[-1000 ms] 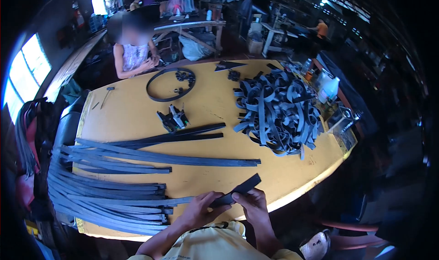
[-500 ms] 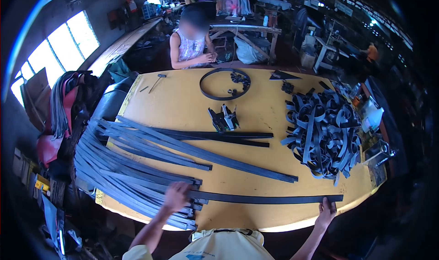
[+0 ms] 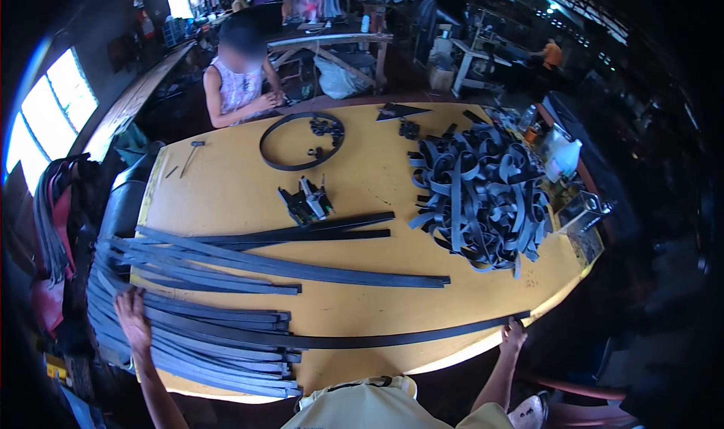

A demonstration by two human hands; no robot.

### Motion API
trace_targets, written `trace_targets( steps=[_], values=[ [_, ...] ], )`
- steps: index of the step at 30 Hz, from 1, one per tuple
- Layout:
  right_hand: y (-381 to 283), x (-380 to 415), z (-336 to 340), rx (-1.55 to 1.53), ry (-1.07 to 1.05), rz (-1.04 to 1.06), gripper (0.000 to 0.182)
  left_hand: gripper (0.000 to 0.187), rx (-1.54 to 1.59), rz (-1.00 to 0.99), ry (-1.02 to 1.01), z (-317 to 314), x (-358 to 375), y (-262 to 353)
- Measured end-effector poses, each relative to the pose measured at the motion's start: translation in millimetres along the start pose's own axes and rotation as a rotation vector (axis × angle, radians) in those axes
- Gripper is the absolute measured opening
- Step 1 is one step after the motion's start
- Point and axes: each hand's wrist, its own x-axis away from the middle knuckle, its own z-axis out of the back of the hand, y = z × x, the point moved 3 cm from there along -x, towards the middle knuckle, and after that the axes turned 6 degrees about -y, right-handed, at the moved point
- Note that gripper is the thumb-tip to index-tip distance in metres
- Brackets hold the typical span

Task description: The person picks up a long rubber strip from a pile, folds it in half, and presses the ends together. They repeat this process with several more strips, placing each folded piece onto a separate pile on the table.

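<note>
We had our left hand [image 3: 133, 316] spread flat, fingers released, on the stack of long black rubber strips [image 3: 196, 338] at the left edge of the yellow table [image 3: 226, 188]. We judged the first risk there: the stack overhung the table edge, and a careless push could have sent the strips sliding off the side. The hand only pressed down and gripped nothing, so it could not have checked a slip.

Across the near edge lay one long strip [image 3: 362, 340], stretched from the stack toward our right hand [image 3: 514, 337]. It was black, flat, narrow and dull, and it bowed slightly along its length. It rested on the tabletop close to the rim, so a tug from either end could have dragged it over the edge, or shifted the strips it crossed.

Further back, more long strips [image 3: 302, 267] lay fanned over the middle of the table, with a small tool [image 3: 305, 203] just behind them and a rubber ring [image 3: 302, 140] beyond, near a seated person [image 3: 237, 90].

At the right, our fingertips touched the strip's far end at the table rim; we could not tell whether they pinched it or merely steadied it. A loose hold there could have let that end drop. The heap of looped bands [image 3: 479, 195] lay well apart from it.
</note>
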Motion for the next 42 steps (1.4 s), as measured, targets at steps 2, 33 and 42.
trace_targets(
  steps=[2, 33, 42],
  values=[
    [17, -13, -19, 0.041, -0.147, -0.051, 0.014, 0.041, -0.037, 0.012, 0.013, -14, -31, -39],
    [207, 405, -325, 0.799, -1.716, 0.637, 0.029, 0.042, 0.839, 0.546, -0.215, -87, 200, 256],
    [233, 453, -358, 0.95, -1.703, 1.074, 0.035, 0.036, 0.902, 0.585, -0.125, -73, 209, 267]
  ],
)
